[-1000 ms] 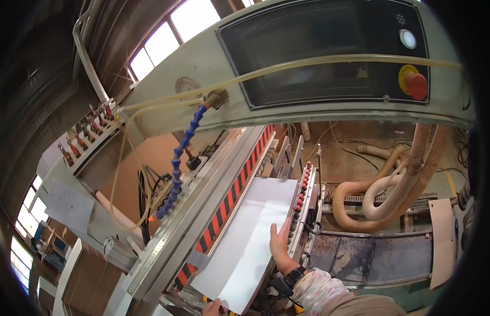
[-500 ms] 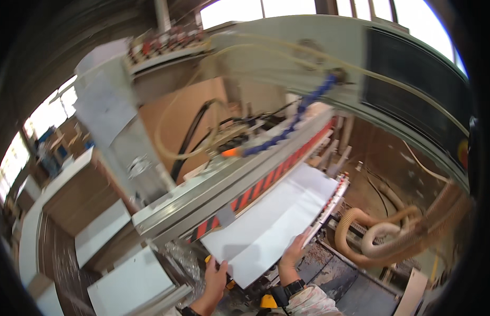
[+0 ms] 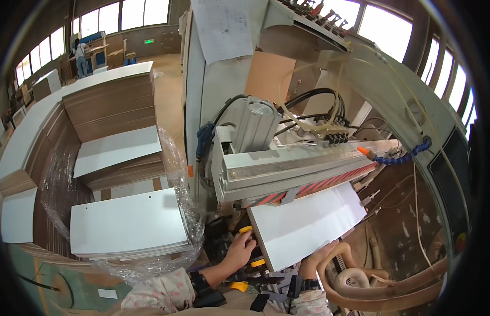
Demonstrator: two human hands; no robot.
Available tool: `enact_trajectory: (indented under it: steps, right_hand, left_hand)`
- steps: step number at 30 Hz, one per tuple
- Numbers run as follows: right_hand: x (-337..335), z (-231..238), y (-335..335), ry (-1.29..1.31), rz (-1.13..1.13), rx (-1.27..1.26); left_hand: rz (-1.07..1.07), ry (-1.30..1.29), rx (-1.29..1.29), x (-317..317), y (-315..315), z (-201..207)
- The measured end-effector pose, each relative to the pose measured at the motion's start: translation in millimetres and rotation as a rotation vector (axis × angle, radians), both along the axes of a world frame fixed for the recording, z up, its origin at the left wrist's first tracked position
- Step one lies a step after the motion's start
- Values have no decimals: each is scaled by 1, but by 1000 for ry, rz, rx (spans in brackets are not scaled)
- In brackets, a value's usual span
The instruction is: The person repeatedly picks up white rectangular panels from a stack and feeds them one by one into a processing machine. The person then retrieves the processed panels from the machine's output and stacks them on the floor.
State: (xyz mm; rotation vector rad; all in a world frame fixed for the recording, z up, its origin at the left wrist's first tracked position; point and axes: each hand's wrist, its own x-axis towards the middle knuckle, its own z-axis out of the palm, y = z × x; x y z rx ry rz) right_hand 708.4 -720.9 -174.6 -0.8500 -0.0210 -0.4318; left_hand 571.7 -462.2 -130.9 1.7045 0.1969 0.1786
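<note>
A white rectangular panel (image 3: pixel 308 224) lies in the machine, its far edge under a clamp beam (image 3: pixel 303 174) with red and black stripes. My left hand (image 3: pixel 238 253) is beside the panel's left end, just below a yellow knob (image 3: pixel 246 229). Its thumb and forefinger are apart, with nothing seen between them; the other fingers are partly hidden. My right hand (image 3: pixel 311 263) holds the panel's near right edge, fingers along the side and partly out of sight. A second yellow knob (image 3: pixel 258 263) sits under the panel's near left corner.
On the left, a stack of white panels (image 3: pixel 126 224) stands in torn clear wrap, with taller stacks (image 3: pixel 108 97) behind. Ribbed hoses (image 3: pixel 355 282) coil at the right. A blue jointed hose (image 3: pixel 403 159) with an orange nozzle hangs over the beam. Far back stands a person (image 3: pixel 80 57).
The view has swung left, bringing the panel stacks further in. The left hand has come off the panel's corner to beside its end. The right hand stays at the panel's edge.
</note>
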Motion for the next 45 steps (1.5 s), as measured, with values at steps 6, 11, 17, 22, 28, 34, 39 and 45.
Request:
enact_trajectory:
  steps: [6,11,17,22,28,34,39,45]
  right_hand:
    - [-34,37,39,34,146,-16]
    - [-29,21,36,175,-237,-97]
    - [-29,-1,29,326,-491,-396]
    - [-21,-20,18,316,-565,-455]
    - [-22,-14,26,420,-703,-691]
    - [-27,-7,22,384,-698,-688]
    - [-33,11,26,462,-686,-769]
    - [-36,18,32,426,-640,-718]
  left_hand:
    - [-146,28,160,-6,-13,0]
    - [-233,39,228,-3,-2,7]
    - [-224,-79,202,-2,7,-12]
    - [-296,171,-224,-8,33,-17]
    - [-366,382,-318,-49,76,-4]
    - [-373,406,-330,-81,79,-23]
    - [-279,408,-378,-90,70,-37]
    - [-307,375,-258,-95,36,9]
